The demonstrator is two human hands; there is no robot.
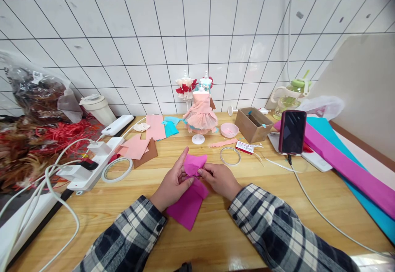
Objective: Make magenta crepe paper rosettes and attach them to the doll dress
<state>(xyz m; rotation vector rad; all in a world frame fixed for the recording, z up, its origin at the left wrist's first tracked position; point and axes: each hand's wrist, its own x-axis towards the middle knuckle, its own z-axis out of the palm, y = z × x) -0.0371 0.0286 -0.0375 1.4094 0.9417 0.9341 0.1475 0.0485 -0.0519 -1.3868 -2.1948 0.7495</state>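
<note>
a: where does the person have the two hands?

b: they are in the middle, close together above the wooden table (138, 231). the left hand (173, 184) holds the bright pink piece (195, 164) from its left side, with the thumb bent toward it and the forefinger pointing up.

a: and the right hand (220, 178)?

b: it pinches the right lower edge of the same piece, between thumb and forefinger. its other fingers are curled, and i cannot tell exactly how they are placed.

a: so this piece is the centre of our clock. what is around it?

b: at six o'clock, just beside the hands, is a magenta sheet (186, 209). at twelve stands a small dress form (201, 115) in a pale pink ruffled dress, with two others behind it.

a: and to the sides?

b: at nine o'clock lies a roll of white tape (106, 173); pink and brown scraps (135, 146) are between nine and ten. blue scraps (171, 128) are near eleven. at two is an open cardboard box (251, 130), and between two and three a phone (292, 132) stands upright.
</note>
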